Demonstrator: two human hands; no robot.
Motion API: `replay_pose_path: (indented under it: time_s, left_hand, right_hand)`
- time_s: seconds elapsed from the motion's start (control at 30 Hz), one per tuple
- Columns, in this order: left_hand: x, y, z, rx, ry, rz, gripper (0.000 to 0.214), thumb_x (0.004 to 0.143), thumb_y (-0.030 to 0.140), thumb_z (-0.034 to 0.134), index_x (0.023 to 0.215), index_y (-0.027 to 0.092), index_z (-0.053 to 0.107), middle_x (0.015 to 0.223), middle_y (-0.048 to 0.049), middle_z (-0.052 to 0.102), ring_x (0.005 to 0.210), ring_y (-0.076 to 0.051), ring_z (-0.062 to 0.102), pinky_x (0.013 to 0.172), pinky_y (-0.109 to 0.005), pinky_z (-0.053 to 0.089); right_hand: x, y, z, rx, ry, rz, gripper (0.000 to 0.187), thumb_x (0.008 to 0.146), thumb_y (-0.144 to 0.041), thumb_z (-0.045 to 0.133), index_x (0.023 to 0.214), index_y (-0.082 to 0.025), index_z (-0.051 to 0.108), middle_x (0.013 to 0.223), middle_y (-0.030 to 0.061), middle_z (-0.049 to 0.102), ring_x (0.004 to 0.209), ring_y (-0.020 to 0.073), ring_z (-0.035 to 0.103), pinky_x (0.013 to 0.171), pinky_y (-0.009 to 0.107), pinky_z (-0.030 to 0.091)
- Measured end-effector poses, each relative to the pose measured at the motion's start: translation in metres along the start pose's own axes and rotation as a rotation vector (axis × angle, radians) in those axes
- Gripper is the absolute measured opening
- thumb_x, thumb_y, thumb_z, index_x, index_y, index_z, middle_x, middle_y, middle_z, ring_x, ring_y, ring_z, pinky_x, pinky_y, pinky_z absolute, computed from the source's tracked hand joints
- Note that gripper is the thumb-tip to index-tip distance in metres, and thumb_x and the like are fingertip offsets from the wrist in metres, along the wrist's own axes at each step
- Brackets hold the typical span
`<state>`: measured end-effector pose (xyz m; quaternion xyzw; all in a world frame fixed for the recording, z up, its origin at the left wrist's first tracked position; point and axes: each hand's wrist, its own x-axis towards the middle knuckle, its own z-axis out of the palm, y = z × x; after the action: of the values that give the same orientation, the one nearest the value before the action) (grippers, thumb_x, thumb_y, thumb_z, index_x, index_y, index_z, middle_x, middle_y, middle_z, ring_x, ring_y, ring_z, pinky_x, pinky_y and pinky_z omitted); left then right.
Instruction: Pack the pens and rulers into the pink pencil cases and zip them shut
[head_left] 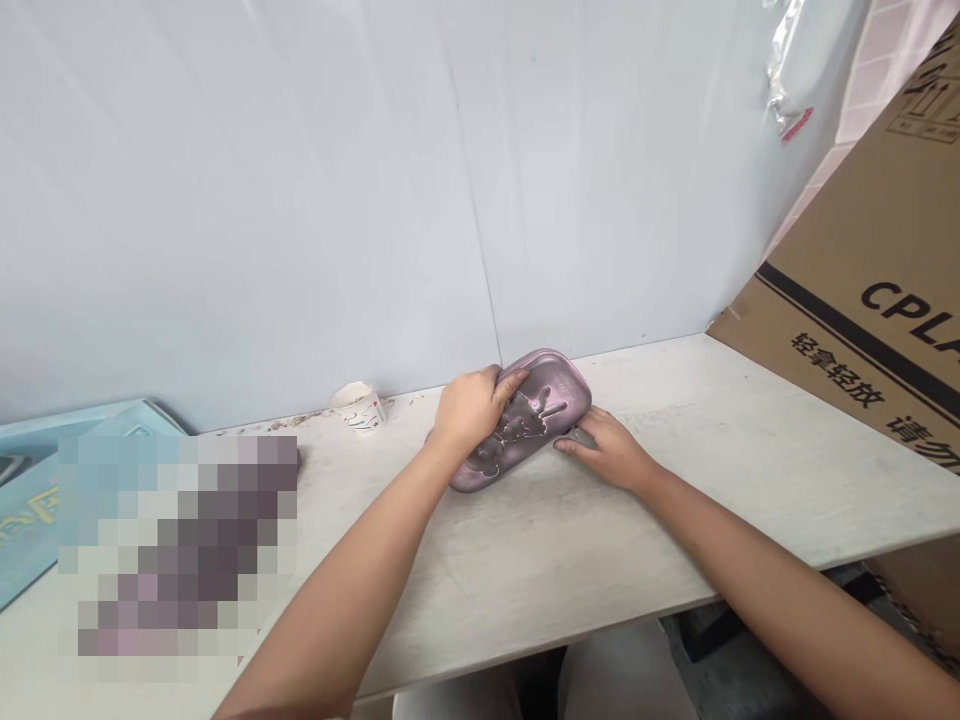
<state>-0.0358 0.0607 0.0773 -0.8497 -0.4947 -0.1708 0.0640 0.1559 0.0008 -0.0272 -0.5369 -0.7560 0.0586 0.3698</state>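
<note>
A purple-pink hard pencil case (pixel 551 390) with a raised rabbit-like figure is tilted up off the table in front of me. My left hand (pixel 474 405) is closed over its left end, thumb lying across the face. At the case's lower right edge is my right hand (pixel 604 445), its fingers curled partly behind the case. Between the right thumb and fingers shows a small greyish thing (pixel 579 436), too indistinct to name.
On the white table (pixel 465 600), a patterned paper cup (pixel 358 408) stands near the wall, with crumbs beside it. Light-blue boxes (pixel 30 530) lie at left, near a pixelated dark purple item (pixel 217 540). A large cardboard carton (pixel 862 290) leans at right.
</note>
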Motion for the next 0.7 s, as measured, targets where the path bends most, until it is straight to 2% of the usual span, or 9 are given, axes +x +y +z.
replay_pose_path:
  time_s: [0.2, 0.37, 0.43, 0.57, 0.7]
  left_hand:
    - [-0.001, 0.008, 0.001, 0.022, -0.003, -0.011, 0.076, 0.081, 0.07, 0.006, 0.084, 0.018, 0.062, 0.074, -0.0088, 0.067, 0.074, -0.026, 0.063, 0.059, -0.03, 0.038]
    - [-0.003, 0.019, 0.0, 0.074, -0.035, -0.021, 0.076, 0.08, 0.071, 0.008, 0.087, 0.017, 0.061, 0.078, -0.0112, 0.067, 0.077, -0.026, 0.064, 0.063, -0.031, 0.04]
    - [-0.006, 0.028, 0.004, 0.097, -0.044, 0.03, 0.076, 0.079, 0.072, 0.01, 0.089, 0.015, 0.06, 0.078, -0.0117, 0.067, 0.079, -0.026, 0.064, 0.065, -0.032, 0.041]
    - [-0.014, 0.047, 0.015, 0.152, -0.049, 0.219, 0.077, 0.079, 0.072, 0.012, 0.091, 0.012, 0.059, 0.081, -0.0141, 0.065, 0.078, -0.028, 0.064, 0.065, -0.033, 0.042]
    - [-0.021, 0.056, 0.02, 0.159, -0.033, 0.292, 0.079, 0.078, 0.073, 0.014, 0.091, 0.009, 0.058, 0.079, -0.0152, 0.063, 0.075, -0.029, 0.064, 0.062, -0.033, 0.042]
  right_hand:
    - [-0.005, 0.005, -0.005, -0.241, 0.054, -0.099, 0.033, 0.091, -0.032, 0.036, 0.084, -0.018, 0.065, 0.087, 0.0084, 0.066, 0.091, 0.0215, 0.055, 0.085, 0.036, 0.039]
    - [-0.009, 0.013, -0.022, -0.525, 0.049, -0.142, 0.028, 0.087, -0.022, 0.04, 0.078, -0.019, 0.066, 0.078, 0.0082, 0.066, 0.087, 0.0216, 0.054, 0.099, 0.042, 0.028]
    - [-0.012, 0.021, -0.035, -0.601, 0.0, -0.154, 0.027, 0.084, -0.017, 0.041, 0.077, -0.019, 0.066, 0.075, 0.0083, 0.066, 0.086, 0.0217, 0.053, 0.103, 0.044, 0.024]
    - [-0.015, 0.03, -0.074, -0.692, -0.13, -0.253, 0.032, 0.081, -0.007, 0.038, 0.074, -0.021, 0.066, 0.069, 0.0064, 0.064, 0.082, 0.0204, 0.052, 0.107, 0.047, 0.017]
    - [0.009, 0.01, -0.113, -0.567, -0.215, -0.31, 0.028, 0.081, -0.01, 0.043, 0.071, -0.025, 0.064, 0.069, 0.004, 0.063, 0.085, 0.0201, 0.051, 0.106, 0.051, 0.016]
